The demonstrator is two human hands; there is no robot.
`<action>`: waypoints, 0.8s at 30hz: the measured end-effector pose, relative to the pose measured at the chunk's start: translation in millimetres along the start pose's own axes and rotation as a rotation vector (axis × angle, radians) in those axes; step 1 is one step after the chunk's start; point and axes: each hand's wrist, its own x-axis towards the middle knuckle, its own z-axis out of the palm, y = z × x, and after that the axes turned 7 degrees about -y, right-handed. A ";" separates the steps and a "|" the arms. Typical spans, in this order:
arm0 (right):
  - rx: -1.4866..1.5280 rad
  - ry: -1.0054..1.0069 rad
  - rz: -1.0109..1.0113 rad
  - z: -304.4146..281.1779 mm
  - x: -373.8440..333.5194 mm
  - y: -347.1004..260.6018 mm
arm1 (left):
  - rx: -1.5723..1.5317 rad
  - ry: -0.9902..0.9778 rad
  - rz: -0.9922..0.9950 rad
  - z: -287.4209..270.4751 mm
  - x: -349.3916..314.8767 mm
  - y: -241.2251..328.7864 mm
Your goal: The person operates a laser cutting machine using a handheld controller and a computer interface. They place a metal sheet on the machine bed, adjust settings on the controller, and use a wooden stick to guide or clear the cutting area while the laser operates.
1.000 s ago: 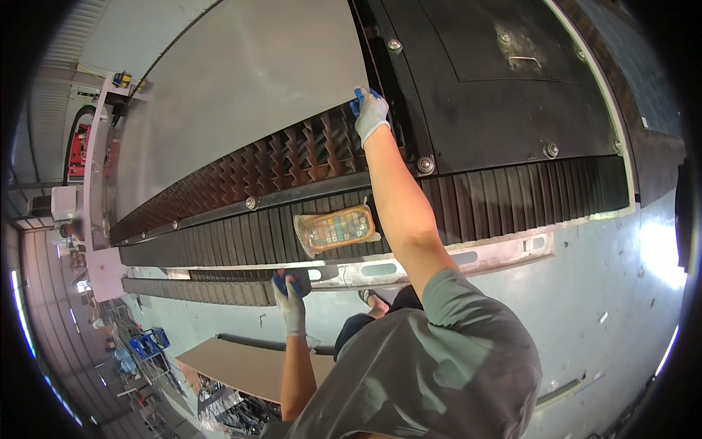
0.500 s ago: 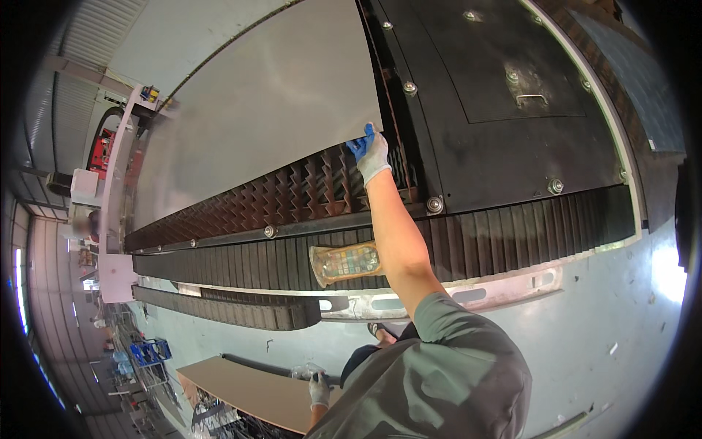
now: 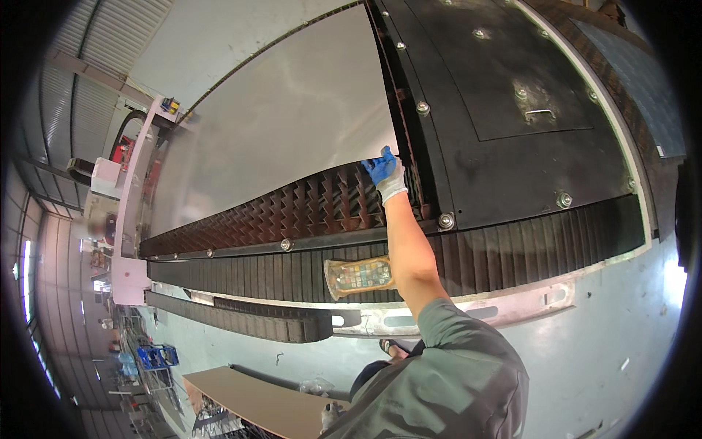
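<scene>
A large grey metal sheet (image 3: pixel 292 110) lies over the toothed, rust-brown slats (image 3: pixel 292 201) of a long machine bed. My right hand (image 3: pixel 385 175), in a white glove with blue-coated fingers, grips the sheet's near right corner. There the edge bows up, and a bright reflection shows on the surface. Below my right forearm, a handheld remote with many buttons (image 3: pixel 358 276), wrapped in yellowed clear plastic, rests on the black ribbed bellows. My left hand (image 3: pixel 331 415), also gloved, hangs low beside my body, partly hidden by my shirt. Its fingers are too small and obscured to read.
Right of the sheet is a black panel (image 3: pixel 526 168) with ball rollers and a small handle (image 3: pixel 540 115). A white gantry (image 3: pixel 131 219) crosses the machine's left end. Behind my left hand stands a table with a brown board (image 3: pixel 256 395). A blue crate (image 3: pixel 157 356) is farther left.
The sheet's gripped corner has risen, and its near edge now curves where it looked straighter. My left hand has drawn back closer to my shirt. The whole view has shifted slightly.
</scene>
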 end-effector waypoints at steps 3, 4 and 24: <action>0.016 0.002 0.001 -1.3 1.1 -0.4 | 0.015 -0.024 -0.010 -7.8 7.1 -13.9; 0.021 0.011 0.004 -1.1 2.0 -0.4 | 0.006 -0.022 -0.014 -10.1 8.1 -17.1; 0.028 -0.103 -0.033 -6.9 8.1 -6.8 | 0.722 -0.216 0.353 -24.1 6.6 -23.4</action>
